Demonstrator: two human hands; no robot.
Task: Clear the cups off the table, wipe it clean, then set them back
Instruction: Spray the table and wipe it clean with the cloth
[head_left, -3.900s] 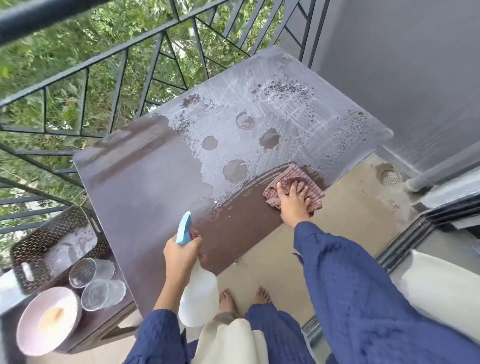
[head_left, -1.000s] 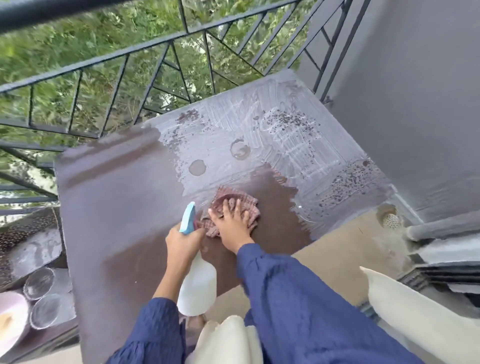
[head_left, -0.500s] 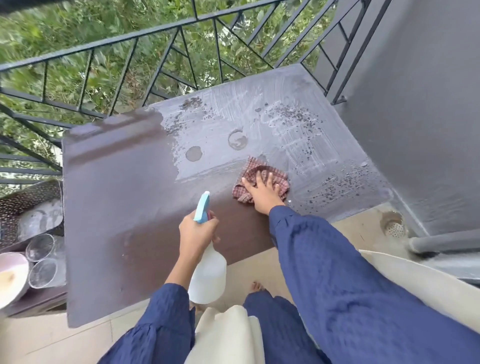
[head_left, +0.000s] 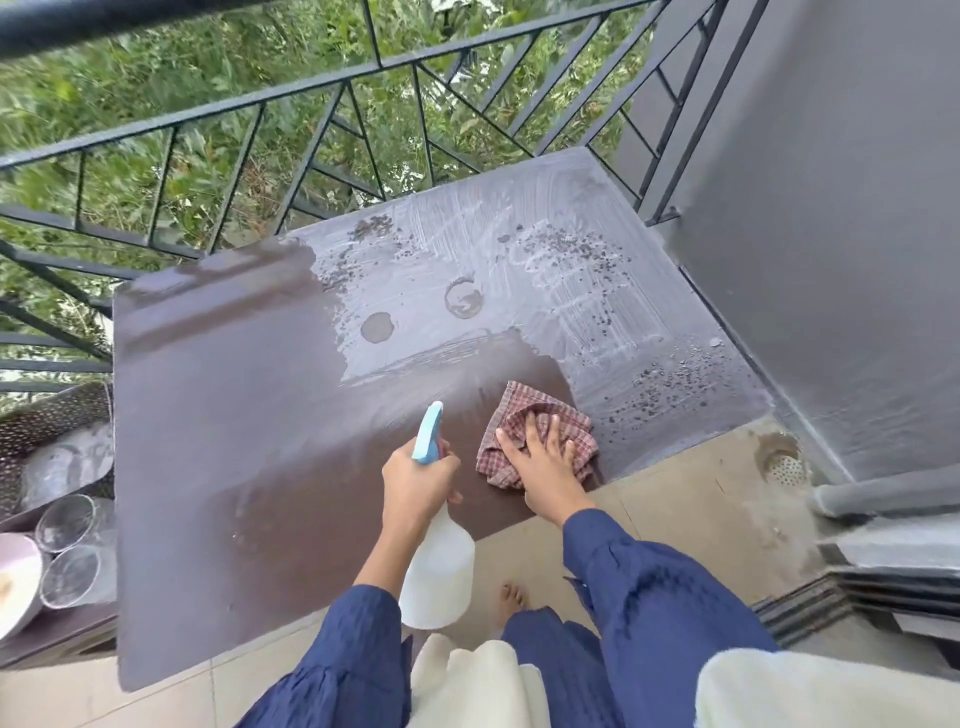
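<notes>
Taking the table (head_left: 234, 441) as a clock face with the person at six, the right hand (head_left: 540, 462) lies flat with fingers spread on the checked cloth (head_left: 524, 415) near the edge at about five o'clock, pressing it down. The left hand (head_left: 415, 483) is curled round the neck of the spray bottle (head_left: 439, 571), holding it just off the near edge at six. The half from six round to eleven looks dark and wiped. A pale, streaky film with dark specks and two ring marks (head_left: 464, 297) covers the stretch from twelve to four, so the wiping seems about half done. To do it well, the cloth should likely work in overlapping strokes from the clean border out toward two o'clock, with firm pressure on the rings and speck clusters, drawing grit to the edge instead of smearing it back over clean wood. The wall (head_left: 831, 260) at three and the railing (head_left: 363, 104) at twelve sit close to the table and may cramp the far corner. The cups (head_left: 67, 519) sit off the table on a lower stand at eight o'clock, beside a basket (head_left: 57, 415) and a pale bowl (head_left: 15, 582). A floor drain (head_left: 784, 465) lies at four.
</notes>
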